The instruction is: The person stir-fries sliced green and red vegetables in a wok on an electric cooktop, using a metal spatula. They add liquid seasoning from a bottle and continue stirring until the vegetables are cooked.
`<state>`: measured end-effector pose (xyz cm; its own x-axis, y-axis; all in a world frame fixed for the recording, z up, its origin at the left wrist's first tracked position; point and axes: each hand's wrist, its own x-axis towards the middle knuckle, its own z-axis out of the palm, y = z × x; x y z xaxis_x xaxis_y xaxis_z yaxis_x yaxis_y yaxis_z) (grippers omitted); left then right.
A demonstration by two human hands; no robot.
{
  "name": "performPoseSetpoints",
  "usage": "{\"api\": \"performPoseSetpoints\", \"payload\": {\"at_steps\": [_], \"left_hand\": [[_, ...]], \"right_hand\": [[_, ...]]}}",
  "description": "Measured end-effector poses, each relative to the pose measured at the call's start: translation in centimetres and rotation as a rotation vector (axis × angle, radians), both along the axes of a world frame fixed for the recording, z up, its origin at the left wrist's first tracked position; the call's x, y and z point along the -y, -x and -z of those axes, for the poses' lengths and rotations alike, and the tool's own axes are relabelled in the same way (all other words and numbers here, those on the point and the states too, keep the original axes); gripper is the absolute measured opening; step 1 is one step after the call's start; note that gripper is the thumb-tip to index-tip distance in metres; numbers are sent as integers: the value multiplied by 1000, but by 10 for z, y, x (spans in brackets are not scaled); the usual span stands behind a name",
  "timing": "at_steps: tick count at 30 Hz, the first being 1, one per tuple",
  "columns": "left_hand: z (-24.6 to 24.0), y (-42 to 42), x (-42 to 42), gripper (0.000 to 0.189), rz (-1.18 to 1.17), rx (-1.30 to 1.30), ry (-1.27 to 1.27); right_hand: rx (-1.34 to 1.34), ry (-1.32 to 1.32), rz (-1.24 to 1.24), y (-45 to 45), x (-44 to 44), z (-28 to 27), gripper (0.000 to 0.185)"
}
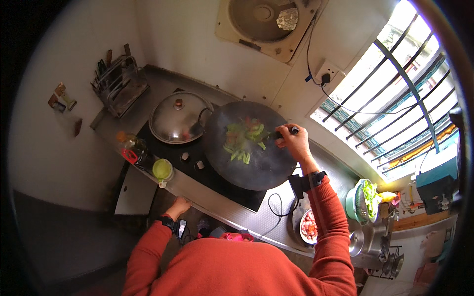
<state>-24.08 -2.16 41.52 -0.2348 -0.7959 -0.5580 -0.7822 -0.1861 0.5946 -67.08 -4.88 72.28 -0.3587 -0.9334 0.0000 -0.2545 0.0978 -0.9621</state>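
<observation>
A large dark wok (222, 162) stands on the black gas stove (237, 199), with chopped green vegetables (246, 137) and some reddish bits in it under steam. My right hand (295, 142) is closed on the black handle of a cooking utensil (294, 130) at the wok's right side; the utensil's far end is hard to make out. My left hand (180, 205) rests at the front edge of the steel counter (218, 216), with its fingers partly hidden, so I cannot tell whether it grips the edge. Left of the wok lies a domed metal lid (180, 120) with a knob.
An oil bottle (135, 148) and a green-lidded jar (163, 170) stand at the counter's left. A knife rack (120, 85) is behind them. To the right are a bowl of cut raw meat (309, 227), a colander of leafy greens (364, 201) and a metal basin (356, 242).
</observation>
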Motion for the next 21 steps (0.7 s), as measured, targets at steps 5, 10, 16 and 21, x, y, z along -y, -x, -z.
{"api": "performPoseSetpoints", "payload": {"at_steps": [5, 10, 16, 21], "left_hand": [[-10, 6, 0, 25, -137, -6, -131], [-17, 8, -1, 28, -196, 9, -163], [-7, 6, 5, 32, -133, 56, -182], [-2, 6, 6, 32, -175, 48, -225]], "right_hand": [[219, 80, 39, -12, 4, 21, 22], [236, -26, -19, -12, -12, 31, 21], [127, -124, -112, 17, -30, -41, 19], [-62, -286, -186, 26, -39, -65, 20]]}}
